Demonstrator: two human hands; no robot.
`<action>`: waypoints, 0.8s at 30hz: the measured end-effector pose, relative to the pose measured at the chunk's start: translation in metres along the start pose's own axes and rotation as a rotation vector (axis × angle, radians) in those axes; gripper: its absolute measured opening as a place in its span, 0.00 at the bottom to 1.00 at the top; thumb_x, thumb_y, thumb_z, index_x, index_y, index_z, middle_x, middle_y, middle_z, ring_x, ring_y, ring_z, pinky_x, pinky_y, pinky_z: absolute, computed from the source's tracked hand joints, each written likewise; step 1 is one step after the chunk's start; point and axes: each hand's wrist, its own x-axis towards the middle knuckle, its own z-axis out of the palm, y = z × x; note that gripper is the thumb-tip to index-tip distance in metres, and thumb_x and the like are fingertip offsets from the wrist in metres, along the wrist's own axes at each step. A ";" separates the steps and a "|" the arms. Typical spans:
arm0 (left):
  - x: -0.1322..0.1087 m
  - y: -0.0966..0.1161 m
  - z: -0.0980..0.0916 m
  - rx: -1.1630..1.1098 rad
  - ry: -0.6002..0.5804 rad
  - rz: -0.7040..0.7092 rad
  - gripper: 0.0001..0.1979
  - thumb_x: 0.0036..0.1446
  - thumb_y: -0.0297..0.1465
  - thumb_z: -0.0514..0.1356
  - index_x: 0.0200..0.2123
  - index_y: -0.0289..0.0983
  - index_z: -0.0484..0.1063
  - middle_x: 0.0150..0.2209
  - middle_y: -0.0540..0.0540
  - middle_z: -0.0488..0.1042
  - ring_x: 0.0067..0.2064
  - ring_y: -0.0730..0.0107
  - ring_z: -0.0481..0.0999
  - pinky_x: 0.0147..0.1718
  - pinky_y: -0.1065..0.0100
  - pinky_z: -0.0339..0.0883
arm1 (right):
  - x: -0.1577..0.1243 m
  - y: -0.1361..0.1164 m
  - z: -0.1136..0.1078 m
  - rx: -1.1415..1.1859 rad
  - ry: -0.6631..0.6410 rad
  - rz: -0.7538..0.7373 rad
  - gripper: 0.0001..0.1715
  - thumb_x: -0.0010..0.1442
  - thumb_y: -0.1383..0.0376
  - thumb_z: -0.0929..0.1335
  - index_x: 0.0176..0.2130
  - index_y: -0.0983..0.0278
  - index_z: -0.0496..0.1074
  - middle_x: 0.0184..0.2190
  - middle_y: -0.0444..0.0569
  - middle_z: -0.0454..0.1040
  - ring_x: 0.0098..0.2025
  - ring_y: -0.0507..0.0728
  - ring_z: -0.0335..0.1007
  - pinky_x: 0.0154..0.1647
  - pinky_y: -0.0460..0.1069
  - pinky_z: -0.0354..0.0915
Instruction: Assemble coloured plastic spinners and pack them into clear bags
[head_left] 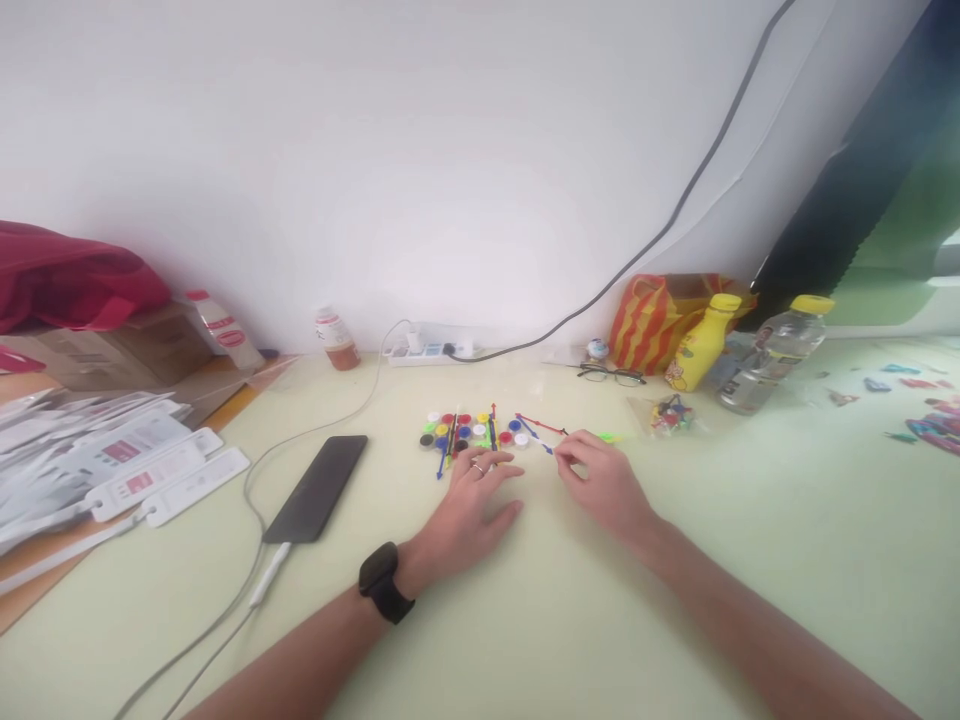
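Observation:
Small round plastic discs [478, 431] in several colours lie in a group on the pale table. Thin arrow-shaped pieces lie over them, among them a blue arrow [440, 464] at the left side. My left hand [476, 510] rests just in front of the group, fingers spread, holding nothing. My right hand [604, 485] is closed in a pinch at the near end of a thin blue arrow [536, 438] right of the discs. A red arrow [541, 423] slants beside it, its right end close to my fingers. A bright green piece [609, 437] shows just behind my right hand.
A black phone [316, 490] on a cable lies left. Behind are a power strip [433, 350], glasses [611, 375] and a drink bottle [337, 340]. A bag of small parts [670, 413], a yellow bottle [703, 345] and a clear bottle [776, 355] stand right. White tags [127, 455] cover the far left.

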 end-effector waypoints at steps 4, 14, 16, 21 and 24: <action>0.000 0.000 0.000 0.009 0.008 -0.001 0.18 0.65 0.30 0.61 0.58 0.45 0.71 0.62 0.42 0.68 0.67 0.45 0.57 0.64 0.41 0.59 | 0.001 0.001 0.000 0.012 0.081 0.003 0.09 0.68 0.68 0.64 0.39 0.60 0.74 0.36 0.49 0.77 0.35 0.57 0.75 0.38 0.51 0.70; 0.000 0.001 -0.001 -0.024 0.031 0.033 0.16 0.65 0.29 0.61 0.55 0.45 0.73 0.59 0.42 0.70 0.64 0.50 0.62 0.62 0.47 0.63 | 0.002 0.003 0.004 0.133 0.061 0.085 0.06 0.64 0.69 0.66 0.38 0.60 0.72 0.35 0.47 0.77 0.34 0.56 0.75 0.39 0.51 0.73; 0.001 0.002 -0.002 -0.083 0.038 0.038 0.13 0.66 0.29 0.60 0.53 0.43 0.73 0.56 0.42 0.72 0.60 0.54 0.67 0.59 0.52 0.65 | 0.002 0.004 0.005 0.143 0.015 0.094 0.06 0.62 0.70 0.65 0.35 0.61 0.70 0.32 0.46 0.75 0.33 0.57 0.74 0.38 0.51 0.72; 0.001 0.007 -0.005 -0.209 -0.088 0.009 0.06 0.67 0.29 0.57 0.41 0.40 0.75 0.39 0.46 0.76 0.40 0.66 0.74 0.41 0.66 0.70 | 0.003 0.000 0.001 0.158 0.060 0.096 0.05 0.61 0.70 0.66 0.35 0.61 0.70 0.33 0.47 0.75 0.33 0.56 0.73 0.38 0.51 0.71; 0.001 0.011 -0.006 -0.196 -0.193 0.018 0.06 0.64 0.26 0.57 0.39 0.40 0.74 0.32 0.49 0.74 0.33 0.69 0.72 0.34 0.69 0.67 | 0.004 -0.002 -0.002 0.173 0.064 0.102 0.05 0.59 0.71 0.66 0.35 0.61 0.70 0.32 0.46 0.75 0.33 0.56 0.73 0.37 0.50 0.71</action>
